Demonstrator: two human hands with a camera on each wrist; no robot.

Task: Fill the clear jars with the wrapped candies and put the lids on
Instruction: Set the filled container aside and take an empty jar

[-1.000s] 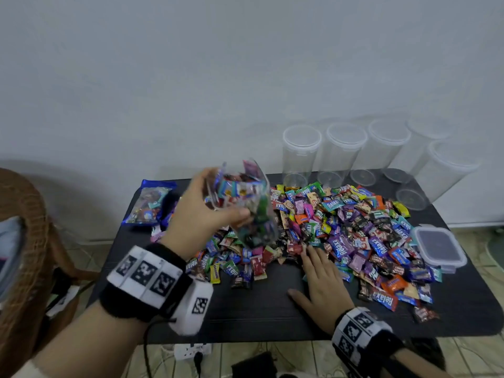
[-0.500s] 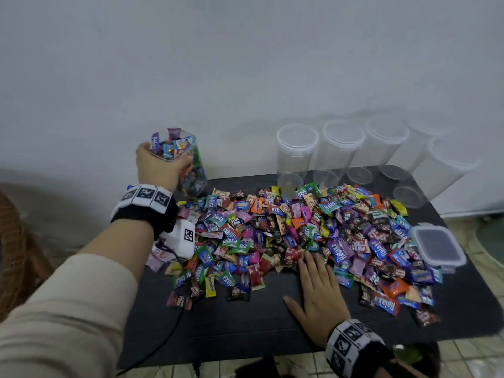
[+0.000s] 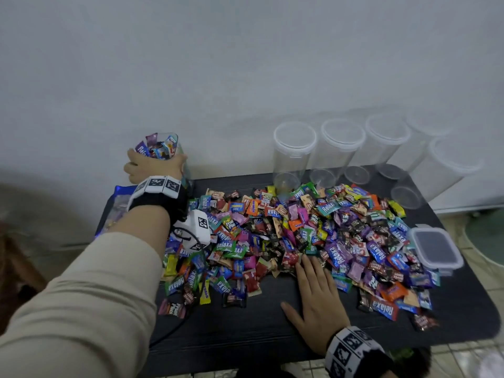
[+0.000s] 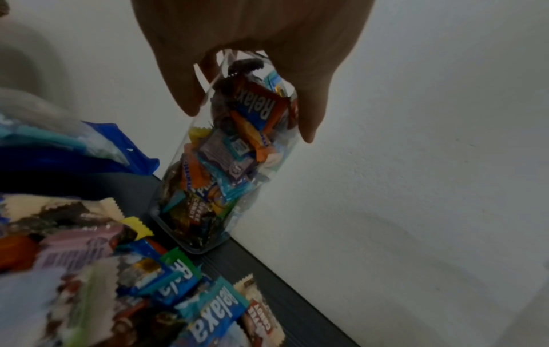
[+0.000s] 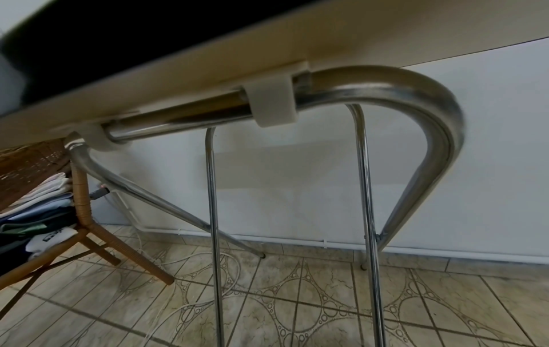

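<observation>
- Left hand grip: wrapped round the upper part of the full jar, fingers curled over the rim area.
- Change: a second ago that jar was in the air over the candy pile, tilted; now it is at the back-left corner of the bench, next to the wall.
- Left wrist view shows the jar base at the bench surface, though it leans a bit; can't tell for sure if it is fully set down or just touching.
- Jar is packed to the top with candies, some poking above the rim. No lid on it.
- Right hand grip: released, flat on the bench with fingers straight, fingertips at the near edge of the pile. It has hardly moved.
- Empty jars stand in a row at the back right, all lidded as far as I can see, well apart from the full one.
- Small square box with a lid sits at the right edge.
- Read: one jar filled and being parked. Its lid is the open item; I see no loose lid in view.
- Risk: overfill at the rim may stop a lid seating.
</observation>
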